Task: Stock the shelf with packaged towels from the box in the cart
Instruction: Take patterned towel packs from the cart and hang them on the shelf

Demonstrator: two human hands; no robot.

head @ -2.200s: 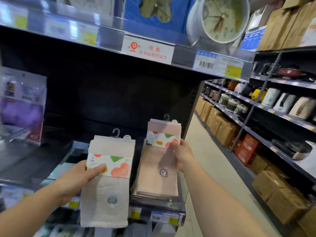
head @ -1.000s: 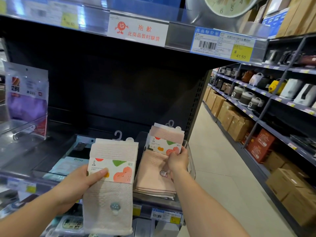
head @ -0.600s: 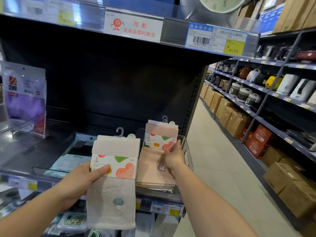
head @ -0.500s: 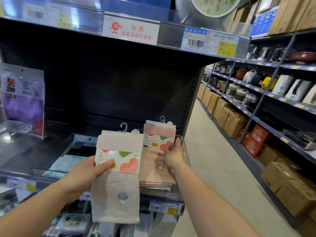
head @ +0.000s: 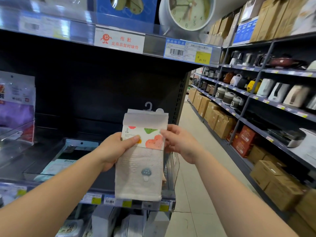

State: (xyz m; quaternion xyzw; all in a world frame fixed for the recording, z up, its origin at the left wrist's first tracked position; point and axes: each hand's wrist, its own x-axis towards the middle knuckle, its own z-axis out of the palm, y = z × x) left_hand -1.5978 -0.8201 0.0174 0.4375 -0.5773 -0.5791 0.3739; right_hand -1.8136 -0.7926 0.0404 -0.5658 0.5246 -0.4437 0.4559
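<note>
While both hands (head: 118,149) (head: 179,142) pinched one towel pack (head: 142,154), the shelf (head: 130,199) beyond the fingers looked barely stocked.

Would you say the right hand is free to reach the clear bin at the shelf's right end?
Probably not directly: the right hand pinches the packaged towel, which the left hand holds up in front of the clear bin.

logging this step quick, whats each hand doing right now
Left hand: grips the packaged towel, thumb across its label.
Right hand: fingers curled on the same pack's right edge.
</note>
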